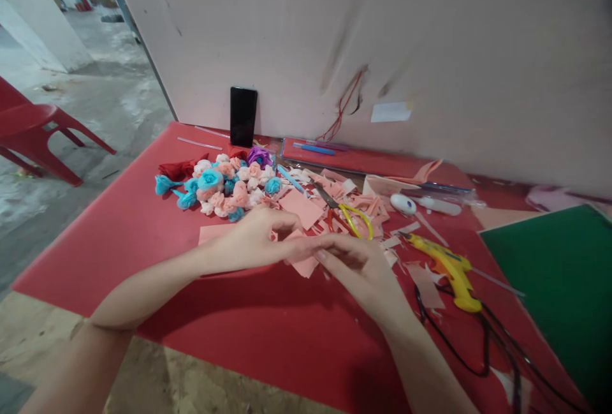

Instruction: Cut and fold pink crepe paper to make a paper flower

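Observation:
My left hand [261, 238] reaches in from the left, its fingers curled and its thumb stretched toward the right hand. My right hand [366, 273] is bent in from the right, thumb and fingers brought together in a pinch. The fingertips of both hands meet over the middle of the table. Just behind and below them shows a piece of pink paper [304, 266]; whether it is held or lies on the table I cannot tell. Beyond my hands lie scissors [354, 219] with yellow handles, among pink paper scraps [377, 210].
Pink, white, blue and purple paper flowers [224, 184] cluster at the back left, before an upright phone [243, 116]. A yellow glue gun [447, 267] with black cable lies right, near a green board [549, 286]. The red table [109, 254] meets a white panel [296, 37].

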The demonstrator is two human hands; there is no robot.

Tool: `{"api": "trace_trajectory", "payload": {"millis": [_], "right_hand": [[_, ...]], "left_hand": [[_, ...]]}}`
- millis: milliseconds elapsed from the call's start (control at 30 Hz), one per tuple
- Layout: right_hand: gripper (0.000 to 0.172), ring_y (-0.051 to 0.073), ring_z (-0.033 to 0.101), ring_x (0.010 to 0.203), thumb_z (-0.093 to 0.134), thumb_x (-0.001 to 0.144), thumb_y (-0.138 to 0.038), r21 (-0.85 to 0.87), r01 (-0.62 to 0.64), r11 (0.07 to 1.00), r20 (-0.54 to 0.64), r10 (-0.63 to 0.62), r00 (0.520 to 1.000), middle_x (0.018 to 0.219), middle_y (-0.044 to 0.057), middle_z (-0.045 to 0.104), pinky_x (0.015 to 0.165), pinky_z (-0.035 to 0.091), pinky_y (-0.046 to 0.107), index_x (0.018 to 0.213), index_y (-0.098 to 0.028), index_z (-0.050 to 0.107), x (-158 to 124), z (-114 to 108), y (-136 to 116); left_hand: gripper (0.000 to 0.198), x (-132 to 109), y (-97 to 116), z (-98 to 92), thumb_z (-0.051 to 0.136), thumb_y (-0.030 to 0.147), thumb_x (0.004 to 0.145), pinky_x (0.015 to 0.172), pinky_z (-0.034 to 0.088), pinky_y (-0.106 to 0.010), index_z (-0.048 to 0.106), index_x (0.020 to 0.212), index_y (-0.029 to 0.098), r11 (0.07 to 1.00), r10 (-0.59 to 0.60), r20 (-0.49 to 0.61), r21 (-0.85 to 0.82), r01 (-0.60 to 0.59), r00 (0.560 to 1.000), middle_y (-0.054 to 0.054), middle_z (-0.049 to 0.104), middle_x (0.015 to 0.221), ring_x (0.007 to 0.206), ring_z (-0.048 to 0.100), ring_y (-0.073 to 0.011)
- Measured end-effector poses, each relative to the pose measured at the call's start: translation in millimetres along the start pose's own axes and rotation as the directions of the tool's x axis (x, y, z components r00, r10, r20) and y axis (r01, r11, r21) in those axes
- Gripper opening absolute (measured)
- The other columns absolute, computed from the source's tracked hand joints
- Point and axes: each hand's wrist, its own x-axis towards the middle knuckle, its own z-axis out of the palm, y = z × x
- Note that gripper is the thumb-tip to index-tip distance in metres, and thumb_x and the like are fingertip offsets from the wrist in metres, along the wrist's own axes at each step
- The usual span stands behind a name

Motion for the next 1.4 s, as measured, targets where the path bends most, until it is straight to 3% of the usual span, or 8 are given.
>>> {"api": "trace_trajectory", "payload": {"millis": [100,333,433,600,933,1133,1300,1400], "right_hand": [[0.013,0.01,0.057,0.047,0.057,0.075,-0.022,0.022,-0.003,1.0,0.034,0.003,0.999,0.055,-0.001,0.063,0.042,0.044,0.017,0.068,-0.017,0.067,0.0,-1.4,1.6],[0.014,0.012,0.061,0.051,0.059,0.073,-0.019,0.044,0.022,0.999,0.124,-0.027,0.992,0.056,0.0,0.067,0.048,0.048,0.018,0.063,-0.018,0.069,0.9,-9.5,-7.4],[0.017,0.011,0.058,0.045,0.059,0.075,-0.021,0.055,0.011,0.998,0.194,-0.021,0.981,0.049,-0.001,0.063,0.044,0.047,0.018,0.062,-0.018,0.069,-0.4,-10.5,-9.6],[0.016,0.011,0.058,0.046,0.06,0.072,-0.02,0.008,0.013,1.0,0.154,-0.014,0.988,0.05,-0.002,0.063,0.044,0.046,0.018,0.058,-0.018,0.066,-2.2,-14.7,-8.1],[0.019,0.009,0.059,0.044,0.064,0.076,-0.029,0.146,-0.22,0.965,0.325,0.163,0.932,0.047,-0.002,0.062,0.044,0.044,0.016,0.062,-0.016,0.061,-4.0,-14.9,-8.4],[0.02,0.008,0.058,0.041,0.07,0.069,-0.029,0.362,-0.306,0.881,0.215,0.24,0.947,0.048,-0.003,0.061,0.043,0.044,0.016,0.058,-0.016,0.06,-1.6,-9.5,-1.9],[0.016,0.008,0.059,0.042,0.07,0.07,-0.026,0.432,-0.39,0.813,0.295,0.281,0.913,0.049,-0.002,0.062,0.044,0.044,0.014,0.061,-0.015,0.062,0.7,-9.6,3.9],[0.017,0.008,0.059,0.04,0.071,0.069,-0.026,0.467,-0.417,0.78,0.306,0.3,0.904,0.047,-0.003,0.062,0.044,0.044,0.014,0.061,-0.015,0.062,1.8,-10.0,6.3]], "left_hand": [[0.038,0.0,-1.3,-0.6,0.045,0.029,0.087,0.045,0.028,-0.018,0.045,0.052,0.013,0.994,0.079,0.111,-0.083,-0.07,0.991,0.006,0.039,0.046,0.045,0.032,-0.0043],[0.041,-1.7,2.0,6.5,0.049,0.025,0.085,0.042,0.021,-0.019,0.035,0.049,0.015,0.95,0.174,0.063,-0.272,-0.151,0.983,0.006,0.029,0.047,0.044,0.025,-0.0037],[0.039,-3.8,2.4,6.9,0.048,0.023,0.086,0.042,0.021,-0.02,0.034,0.05,0.015,0.941,0.194,0.102,-0.3,-0.156,0.976,0.006,0.028,0.048,0.044,0.025,-0.0043],[0.042,-2.7,-0.7,5.7,0.044,0.025,0.088,0.043,0.023,-0.022,0.03,0.05,0.016,0.936,0.24,0.18,-0.302,-0.178,0.954,0.006,0.026,0.046,0.043,0.024,-0.0048],[0.053,-4.3,-4.7,8.1,0.046,0.044,0.086,0.041,0.025,-0.022,0.034,0.042,0.016,0.892,-0.028,0.25,-0.431,0.137,0.968,0.006,0.03,0.038,0.038,0.027,-0.0052],[0.049,-0.4,-0.9,3.9,0.044,0.039,0.087,0.042,0.02,-0.021,0.026,0.047,0.016,0.961,0.011,0.139,-0.276,0.028,0.99,0.007,0.023,0.045,0.042,0.021,-0.0044],[0.048,-0.2,0.2,-3.4,0.044,0.036,0.087,0.041,0.016,-0.021,0.024,0.048,0.016,0.989,0.016,0.129,-0.145,0.002,0.992,0.007,0.022,0.044,0.042,0.019,-0.0036],[0.049,0.7,0.8,-4.2,0.044,0.042,0.086,0.041,0.022,-0.019,0.03,0.047,0.015,0.987,-0.054,0.163,-0.138,0.077,0.985,0.007,0.03,0.041,0.039,0.025,-0.0029]]}}
